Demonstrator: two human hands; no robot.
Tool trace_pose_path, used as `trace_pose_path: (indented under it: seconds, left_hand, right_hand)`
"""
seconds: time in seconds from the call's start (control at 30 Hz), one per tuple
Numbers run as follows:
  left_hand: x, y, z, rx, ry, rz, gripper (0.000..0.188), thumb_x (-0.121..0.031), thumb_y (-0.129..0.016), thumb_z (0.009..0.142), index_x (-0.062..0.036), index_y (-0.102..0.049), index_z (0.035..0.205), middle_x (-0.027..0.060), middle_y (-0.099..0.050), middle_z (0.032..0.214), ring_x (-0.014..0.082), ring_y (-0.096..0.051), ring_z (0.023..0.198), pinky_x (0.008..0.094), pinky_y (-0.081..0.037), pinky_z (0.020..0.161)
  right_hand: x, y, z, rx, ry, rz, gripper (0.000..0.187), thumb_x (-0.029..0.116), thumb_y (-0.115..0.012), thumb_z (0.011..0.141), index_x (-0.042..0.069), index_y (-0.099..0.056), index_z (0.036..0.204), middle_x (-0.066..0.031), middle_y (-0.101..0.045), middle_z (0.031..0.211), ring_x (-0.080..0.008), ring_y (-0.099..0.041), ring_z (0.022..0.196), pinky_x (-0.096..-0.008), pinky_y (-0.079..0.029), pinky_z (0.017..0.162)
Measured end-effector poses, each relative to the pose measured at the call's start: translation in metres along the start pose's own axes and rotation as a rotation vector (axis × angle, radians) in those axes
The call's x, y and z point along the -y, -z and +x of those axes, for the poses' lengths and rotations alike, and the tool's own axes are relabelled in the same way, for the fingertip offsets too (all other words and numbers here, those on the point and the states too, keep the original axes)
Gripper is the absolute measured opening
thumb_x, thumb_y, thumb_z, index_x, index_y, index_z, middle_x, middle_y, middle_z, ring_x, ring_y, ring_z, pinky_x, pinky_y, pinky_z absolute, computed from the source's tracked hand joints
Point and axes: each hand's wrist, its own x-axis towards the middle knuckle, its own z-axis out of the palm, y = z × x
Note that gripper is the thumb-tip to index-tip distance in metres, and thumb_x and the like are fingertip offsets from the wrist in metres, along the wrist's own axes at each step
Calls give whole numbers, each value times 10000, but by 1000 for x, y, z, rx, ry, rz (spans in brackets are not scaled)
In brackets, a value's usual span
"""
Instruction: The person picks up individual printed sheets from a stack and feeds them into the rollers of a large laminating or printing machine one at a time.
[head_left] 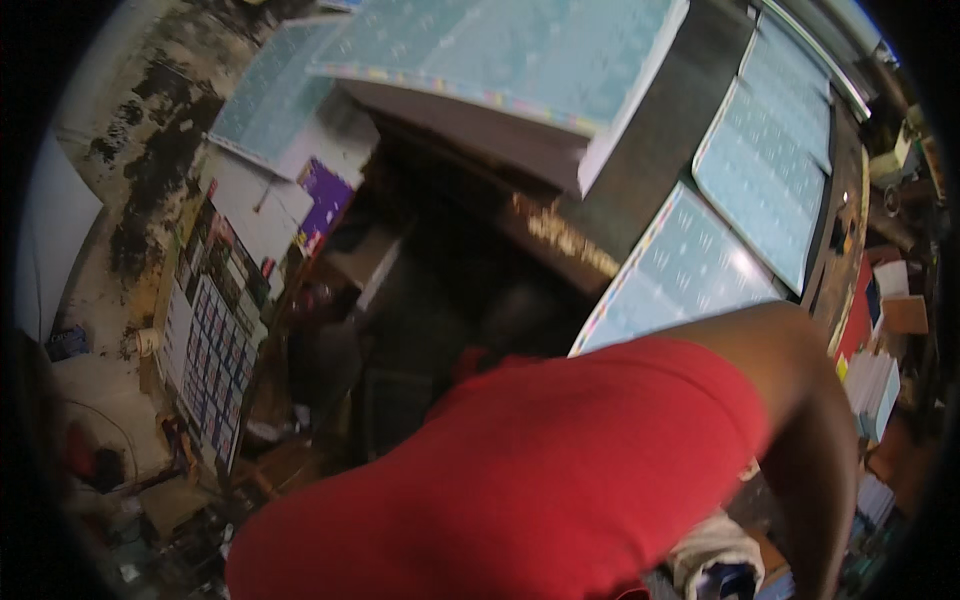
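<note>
Paper, Wood and Cloth Surfaces

The large light-blue sheets (500, 55) are smooth printed paper; the near right sheet (690, 265) shows a glossy highlight. The dark tabletop (665, 105) is smooth and mostly matt; its base material cannot be determined. The tabletop's chipped edge (565, 235) is rough and resembles bare wood. The bright rail (820, 60) appears to be smooth metal. The red garment (500, 470) is matt cloth. The off-white bundle (715, 548) is soft, creased cloth. The stained wall (150, 150) is rough and blotched.
</note>
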Motion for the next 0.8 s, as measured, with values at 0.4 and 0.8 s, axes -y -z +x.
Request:
trace_pose_path:
  seconds: [0.4, 0.8]
  left_hand:
    - [-177, -19, -64, 303, -250, -445, 354, -355, -638, 863, -66, -646, 1067, 149, -640, 1096, 318, -609, 1037, 430, -474, 925]
    - [-240, 100, -139, 595, -451, -722, 284, -319, -579, 905, -72, -668, 1013, 111, -667, 1020, 320, -632, 984, 416, -482, 917]
  right_hand:
    - [79, -32, 72, 367, 11, -213, 379, 460, -547, 944, 113, -544, 1097, -33, -641, 745, -170, -583, 611, -488, -490, 856]
    - [42, -56, 106, 95, 322, -32, 399, 384, -506, 964, 37, -489, 1162, -106, -634, 892, -189, -587, 737, -398, -523, 743]
